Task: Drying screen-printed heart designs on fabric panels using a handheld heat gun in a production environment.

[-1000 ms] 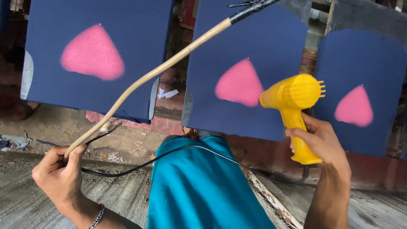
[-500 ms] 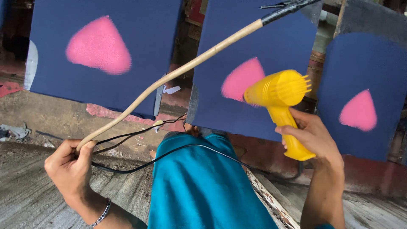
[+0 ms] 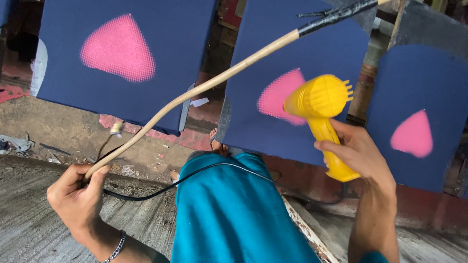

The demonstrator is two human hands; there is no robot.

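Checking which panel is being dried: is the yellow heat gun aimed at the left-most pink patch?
No. The right hand holds the yellow heat gun right in front of the middle pink patch, well away from the left pink patch.

We see a yellow heat gun (image 3: 321,109) right of centre, its ribbed barrel tilted up and to the right, nozzle prongs at its upper right, handle running down toward the lower right. A long, pale, bent stick (image 3: 209,85) crosses from lower left to the top right, its upper end wrapped in black tape. A black cord (image 3: 161,192) curves across the lower middle.
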